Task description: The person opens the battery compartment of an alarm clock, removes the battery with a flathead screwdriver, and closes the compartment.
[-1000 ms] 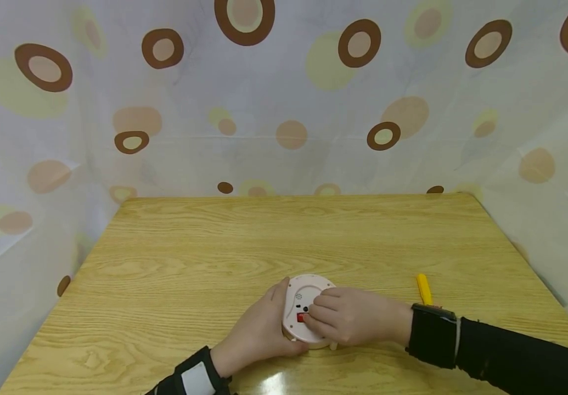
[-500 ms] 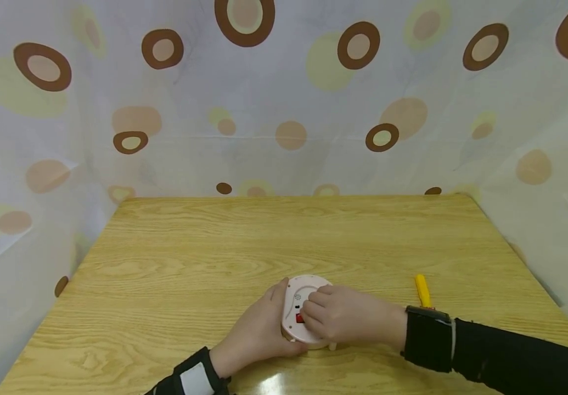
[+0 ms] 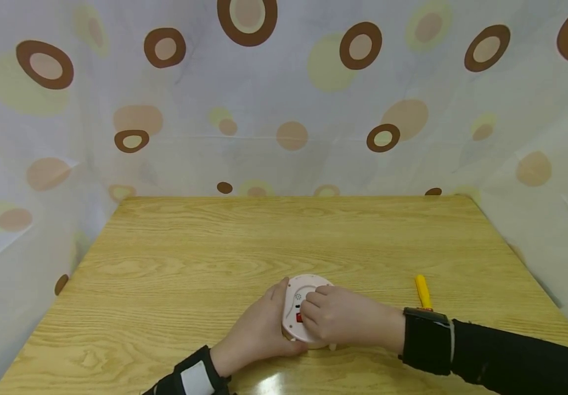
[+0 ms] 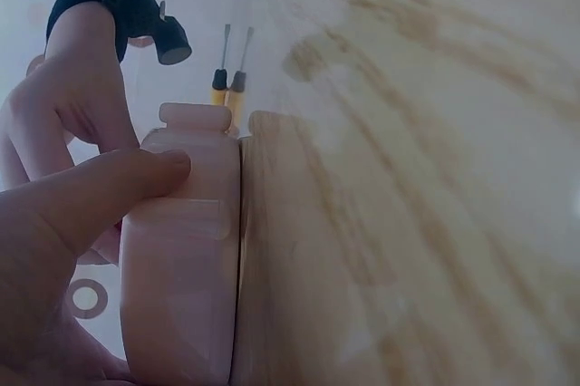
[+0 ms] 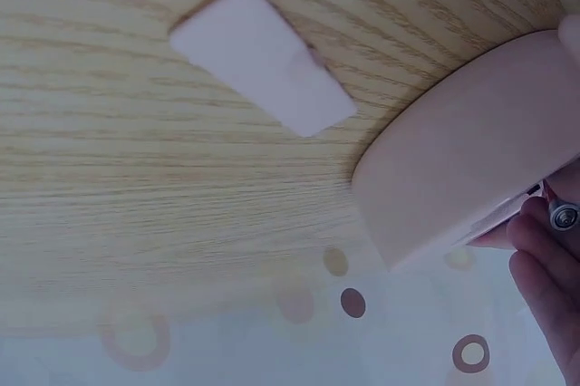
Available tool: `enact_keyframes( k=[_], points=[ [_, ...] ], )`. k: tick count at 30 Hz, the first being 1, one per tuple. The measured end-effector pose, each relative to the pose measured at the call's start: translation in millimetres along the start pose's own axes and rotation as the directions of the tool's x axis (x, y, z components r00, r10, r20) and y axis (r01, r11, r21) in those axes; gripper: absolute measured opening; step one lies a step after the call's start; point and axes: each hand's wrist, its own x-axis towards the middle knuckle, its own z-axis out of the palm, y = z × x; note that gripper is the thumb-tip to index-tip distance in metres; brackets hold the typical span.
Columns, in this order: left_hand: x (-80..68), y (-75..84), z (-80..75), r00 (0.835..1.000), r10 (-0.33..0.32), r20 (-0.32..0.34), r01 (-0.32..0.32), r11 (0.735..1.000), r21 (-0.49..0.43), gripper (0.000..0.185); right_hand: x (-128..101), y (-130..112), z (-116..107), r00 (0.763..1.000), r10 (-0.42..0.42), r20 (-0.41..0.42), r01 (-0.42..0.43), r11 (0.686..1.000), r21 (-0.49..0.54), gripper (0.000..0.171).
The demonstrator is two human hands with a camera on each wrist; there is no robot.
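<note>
A round pale pink device (image 3: 297, 300) lies back-up on the wooden table (image 3: 244, 241), near its front edge. My left hand (image 3: 264, 325) cups its left side, and the thumb (image 4: 109, 188) curls over the rim of the device (image 4: 181, 268). My right hand (image 3: 314, 314) lies over the back with curled fingers, its fingertips at a red spot (image 3: 299, 317). In the right wrist view the fingers (image 5: 542, 264) pinch a small metal-ended part (image 5: 564, 216) beside the device (image 5: 453, 168).
A yellow screwdriver (image 3: 422, 292) lies to the right, behind my right wrist; it also shows as a screwdriver (image 4: 237, 87) past the device. A small white rectangular piece (image 5: 263, 60) lies loose on the table. Spotted curtain (image 3: 284, 109) encloses three sides.
My right hand has slid a little to the left over the device's back, covering more of it. The left hand and the device have stayed put.
</note>
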Motion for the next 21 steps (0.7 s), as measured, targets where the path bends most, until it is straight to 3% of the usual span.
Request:
enact_keyframes(
  k=[5,11,21],
  points=[
    [0.4,-0.2,0.0,1.000,0.004,0.001,-0.004,1.000,-0.001,0.123,2.7,-0.6,-1.8,1.000,0.008,-0.007,-0.008,1.000,-0.016,0.067],
    [0.0,-1.7,1.0,1.000,0.011,-0.020,-0.011,1.000,0.003,0.123,5.9,-0.9,-5.0,0.999,0.013,0.040,-0.012,0.999,-0.042,0.064],
    [-0.9,-0.6,1.1,1.000,0.002,-0.014,-0.002,1.000,-0.008,0.126,5.4,-0.2,-7.8,0.997,0.017,0.071,-0.015,1.000,-0.018,0.065]
  ],
)
